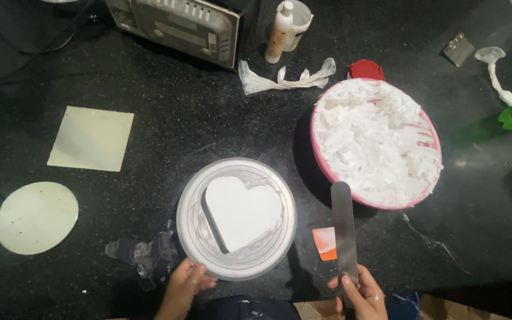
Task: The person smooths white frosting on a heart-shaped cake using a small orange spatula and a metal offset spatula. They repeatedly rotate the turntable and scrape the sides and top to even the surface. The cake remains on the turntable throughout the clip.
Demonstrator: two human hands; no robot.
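A white heart-shaped cake (243, 212) sits in the middle of a round stand (236, 218) on the black table (208, 118). The left hand (183, 287) is at the near edge of the stand, and its fingers (200, 274) curl over the rim and touch it. The right hand (362, 293) holds a long flat spatula (344, 228) by the handle — its fingers are wrapped tight around it. The blade points away from the person, and its tip reaches the edge of a pink bowl (377, 142) full of white cream. A small orange scraper (325, 243) lies just beside the blade. Left of the stand lie a round board (37, 217) and a square board (91, 138) — both pale. Behind the bowl lies a crumpled white bag (285, 79), and a bottle (280, 32) stands near it.
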